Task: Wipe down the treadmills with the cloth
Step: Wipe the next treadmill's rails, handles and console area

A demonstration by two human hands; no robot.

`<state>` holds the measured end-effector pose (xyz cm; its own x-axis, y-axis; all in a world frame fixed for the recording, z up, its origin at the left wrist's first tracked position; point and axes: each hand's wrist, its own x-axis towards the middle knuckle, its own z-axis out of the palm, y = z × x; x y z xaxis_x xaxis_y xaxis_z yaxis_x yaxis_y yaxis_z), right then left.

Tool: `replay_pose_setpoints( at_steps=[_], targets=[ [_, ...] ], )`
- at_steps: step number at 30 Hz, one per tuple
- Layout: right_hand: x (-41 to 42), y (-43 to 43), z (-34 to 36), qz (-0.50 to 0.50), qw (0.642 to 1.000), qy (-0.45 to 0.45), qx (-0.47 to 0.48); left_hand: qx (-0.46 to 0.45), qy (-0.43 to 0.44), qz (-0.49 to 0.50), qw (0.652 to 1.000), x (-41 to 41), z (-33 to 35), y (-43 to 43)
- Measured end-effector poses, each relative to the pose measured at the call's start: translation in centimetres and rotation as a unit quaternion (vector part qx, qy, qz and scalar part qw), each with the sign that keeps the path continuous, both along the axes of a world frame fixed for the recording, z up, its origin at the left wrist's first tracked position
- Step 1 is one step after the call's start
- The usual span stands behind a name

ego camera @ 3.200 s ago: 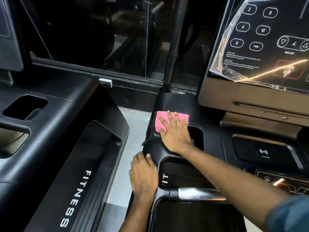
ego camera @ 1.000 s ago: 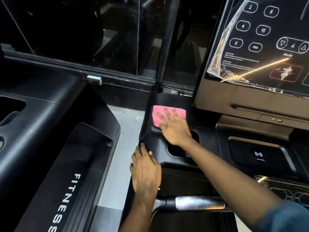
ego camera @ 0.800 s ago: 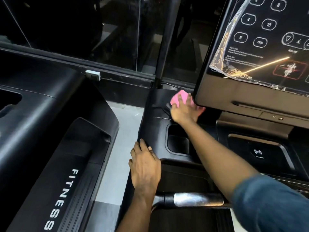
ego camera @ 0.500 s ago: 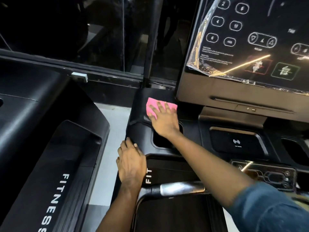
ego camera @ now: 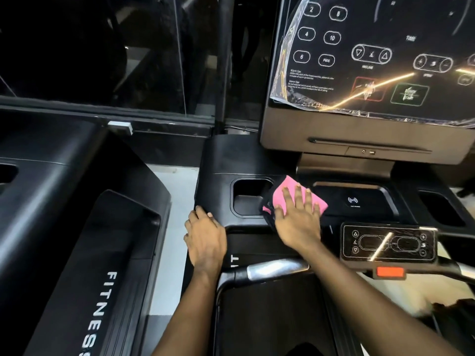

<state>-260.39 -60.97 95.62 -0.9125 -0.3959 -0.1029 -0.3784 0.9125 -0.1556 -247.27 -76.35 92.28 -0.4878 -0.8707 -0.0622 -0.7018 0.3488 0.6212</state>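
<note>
Cloth [ego camera: 284, 185]: pink, folded, lying on the black console deck [ego camera: 223, 160] of the right-hand treadmill, between the cup recess [ego camera: 250, 196] and the wireless charging pad [ego camera: 353, 200], with its right edge lapping onto the pad's border.

Half a second ago I logged it on the far left corner of the deck, behind the recess. It has since crossed to the recess's right side and come nearer the front edge. I judge the back-left corner and the strip below the screen [ego camera: 372, 60] as covered. The pass is now working rightward along the deck. The charging pad, the small control panel [ego camera: 388, 242], the handrail [ego camera: 275, 269] and the screen itself look outstanding, and so does the neighbouring treadmill [ego camera: 77, 176] to the left. I put the task well short of done.

Right hand [ego camera: 299, 222]: palm down on the cloth, fingers [ego camera: 298, 199] straight and spread, pressing it flat, not bunching or pinching it. The forearm reaches in from lower right, and the wrist lies over the deck's front lip.

Left hand [ego camera: 205, 240]: unchanged in place, resting palm down on the deck's front-left corner, fingers loose and holding nothing. I read it as a brace.

Recess interior: I cannot tell whether it has been wiped.
</note>
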Motion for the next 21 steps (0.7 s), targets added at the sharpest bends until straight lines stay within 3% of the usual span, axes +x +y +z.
replay_pose_setpoints(
  at_steps=[6,15,21],
  targets=[
    [-6.3,-3.7,1.0,0.085,0.996,-0.016,0.023,0.029,0.032,0.001,0.999,0.2,0.1,-0.3],
    [1.8,1.5,-0.1,0.157,0.987,-0.024,-0.009,0.115,0.132,-0.064,0.982,3.7,-0.9,-1.6],
    [5.3,-6.1,-0.1,0.220,0.974,-0.042,0.034,0.085,0.165,0.002,0.983,4.1,-0.4,-0.3]
  ],
)
